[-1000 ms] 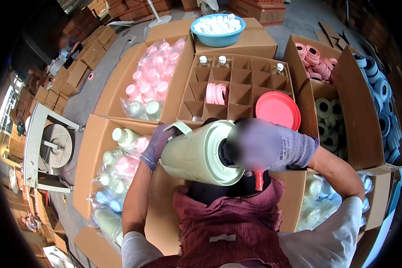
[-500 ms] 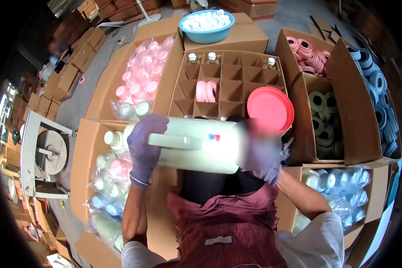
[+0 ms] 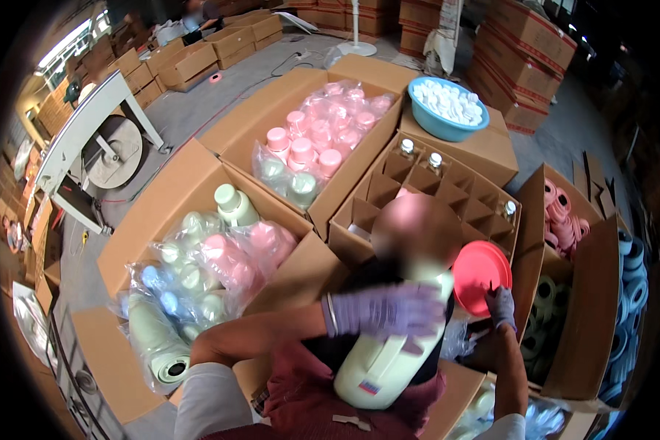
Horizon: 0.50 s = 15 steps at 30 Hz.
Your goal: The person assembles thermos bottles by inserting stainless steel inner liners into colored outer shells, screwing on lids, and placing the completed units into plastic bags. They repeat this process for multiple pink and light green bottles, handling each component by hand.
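1. Cardboard carton, left side: holds plastic-bagged pale green, pink and blue flasks.
2. Divided carton, ahead of the wearer: three white-capped bottles stand in separate cells.
3. Pale green vacuum flask: tilted over the wearer's lap, lower end toward the maroon apron; upper end blurred.
4. Blue basin, on a carton beyond the dividers: heaped with small white pieces.
5. Red round dish: just right of the flask.
6. Left hand, purple-gloved: grasping the flask's upper body.
7. Right hand, gloved: at the dish's near rim; cannot tell whether gripping.
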Each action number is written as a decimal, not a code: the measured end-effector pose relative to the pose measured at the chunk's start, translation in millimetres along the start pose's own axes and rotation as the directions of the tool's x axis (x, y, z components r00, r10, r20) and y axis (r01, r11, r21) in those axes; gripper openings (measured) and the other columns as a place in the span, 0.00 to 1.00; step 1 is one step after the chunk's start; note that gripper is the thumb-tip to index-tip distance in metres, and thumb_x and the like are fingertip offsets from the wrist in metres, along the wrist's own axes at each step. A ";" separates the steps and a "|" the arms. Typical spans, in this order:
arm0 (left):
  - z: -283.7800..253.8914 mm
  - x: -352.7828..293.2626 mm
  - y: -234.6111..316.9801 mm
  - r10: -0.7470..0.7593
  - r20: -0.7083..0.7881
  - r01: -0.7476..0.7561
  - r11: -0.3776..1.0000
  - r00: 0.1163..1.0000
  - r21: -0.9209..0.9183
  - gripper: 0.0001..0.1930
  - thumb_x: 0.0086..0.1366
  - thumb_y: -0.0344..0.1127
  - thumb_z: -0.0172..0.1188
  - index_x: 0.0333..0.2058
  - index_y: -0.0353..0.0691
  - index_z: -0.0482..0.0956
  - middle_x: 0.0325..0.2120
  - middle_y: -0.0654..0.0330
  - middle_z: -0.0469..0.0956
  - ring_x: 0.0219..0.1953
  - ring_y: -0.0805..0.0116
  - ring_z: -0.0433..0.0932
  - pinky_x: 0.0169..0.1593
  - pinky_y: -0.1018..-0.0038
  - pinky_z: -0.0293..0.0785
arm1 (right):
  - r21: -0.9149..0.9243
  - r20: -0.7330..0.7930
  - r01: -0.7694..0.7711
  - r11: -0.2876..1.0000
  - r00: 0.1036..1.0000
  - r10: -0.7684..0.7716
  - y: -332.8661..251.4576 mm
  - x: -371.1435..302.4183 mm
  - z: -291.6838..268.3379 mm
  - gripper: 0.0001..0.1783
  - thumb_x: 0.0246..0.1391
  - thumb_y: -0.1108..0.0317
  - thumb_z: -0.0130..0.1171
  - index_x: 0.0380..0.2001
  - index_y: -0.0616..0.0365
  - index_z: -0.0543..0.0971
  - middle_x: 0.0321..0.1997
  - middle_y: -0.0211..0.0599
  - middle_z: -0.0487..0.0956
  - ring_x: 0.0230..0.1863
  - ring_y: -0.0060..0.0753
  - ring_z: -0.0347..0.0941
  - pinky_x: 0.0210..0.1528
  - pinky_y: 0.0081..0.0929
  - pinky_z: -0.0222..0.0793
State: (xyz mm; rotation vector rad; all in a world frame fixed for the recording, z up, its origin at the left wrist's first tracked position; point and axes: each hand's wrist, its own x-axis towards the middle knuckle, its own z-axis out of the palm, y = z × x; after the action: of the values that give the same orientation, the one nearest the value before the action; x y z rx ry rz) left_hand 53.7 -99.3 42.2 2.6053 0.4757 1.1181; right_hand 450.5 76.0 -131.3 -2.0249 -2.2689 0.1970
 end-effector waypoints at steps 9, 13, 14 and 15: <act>-127.6 -116.4 -202.4 -0.412 -0.342 0.531 0.731 0.844 0.428 0.26 0.64 0.45 0.58 0.56 0.36 0.70 0.53 0.47 0.72 0.56 0.48 0.71 0.59 0.58 0.66 | 0.415 -0.107 0.301 0.859 0.953 -0.282 -96.9 -14.8 -62.3 0.15 0.47 0.69 0.64 0.37 0.62 0.75 0.39 0.48 0.74 0.41 0.52 0.72 0.43 0.39 0.69; -147.5 -168.9 -361.7 -0.772 -0.585 0.966 0.155 0.249 0.206 0.38 0.59 0.56 0.61 0.60 0.34 0.64 0.54 0.47 0.71 0.55 0.46 0.71 0.59 0.51 0.65 | 0.332 -0.110 0.390 0.859 0.921 -0.375 -131.2 -28.8 -52.4 0.19 0.46 0.67 0.64 0.41 0.64 0.76 0.49 0.52 0.73 0.50 0.56 0.70 0.56 0.42 0.65; -140.6 -182.4 -392.9 -0.756 -0.633 0.974 0.024 0.166 0.226 0.40 0.58 0.57 0.62 0.60 0.35 0.63 0.54 0.47 0.71 0.54 0.45 0.72 0.58 0.49 0.66 | 0.325 -0.081 0.354 0.877 0.934 -0.347 -140.8 -33.6 -53.2 0.20 0.46 0.66 0.64 0.42 0.63 0.77 0.50 0.52 0.73 0.52 0.56 0.69 0.55 0.43 0.65; -131.4 -174.9 -420.1 -0.786 -0.607 0.971 -0.041 0.113 0.235 0.43 0.57 0.60 0.62 0.61 0.35 0.62 0.56 0.47 0.69 0.55 0.45 0.71 0.58 0.46 0.64 | 0.310 -0.042 0.342 0.887 0.937 -0.346 -141.8 -36.2 -53.6 0.20 0.46 0.64 0.63 0.43 0.61 0.77 0.51 0.52 0.73 0.53 0.56 0.69 0.55 0.44 0.64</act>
State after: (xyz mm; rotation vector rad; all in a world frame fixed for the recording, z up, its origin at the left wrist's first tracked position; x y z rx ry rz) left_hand -237.2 228.7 -137.1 1.4957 2.5687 0.7839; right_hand 323.9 26.1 -55.3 -1.4458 -2.3757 0.5060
